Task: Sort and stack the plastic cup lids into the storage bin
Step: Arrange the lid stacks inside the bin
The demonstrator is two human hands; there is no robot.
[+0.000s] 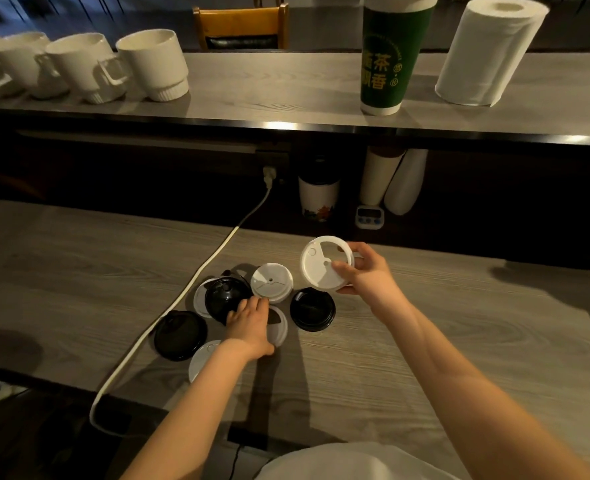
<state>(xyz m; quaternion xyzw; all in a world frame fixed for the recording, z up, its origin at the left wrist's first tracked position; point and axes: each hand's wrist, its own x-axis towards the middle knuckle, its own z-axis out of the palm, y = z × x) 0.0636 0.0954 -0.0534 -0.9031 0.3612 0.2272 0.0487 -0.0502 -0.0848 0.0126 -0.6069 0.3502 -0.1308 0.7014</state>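
Seen from the head camera. Grips the raised white lid with the right hand, thumb laid across its face and fingers curled behind its rim. Holds it tilted up on edge above the surface, clear of the other lids.

Lays the left hand palm down on the covered white lid, thumb at the near rim and fingertips reaching the edge of the domed black lid. Cannot tell whether these fingers pinch anything or merely rest.

Loose on the surface around that hand:
- a flat white lid just beyond the knuckles
- a right black lid near it, below the raised one
- a left black lid touching the white cable
- a near white lid half hidden by the left forearm
- a sliver of one more white lid under the domed black one

On the upper surface behind: a row of white mugs, a tall green cup and a paper towel roll. Beneath it, against the dark wall, a small timer.
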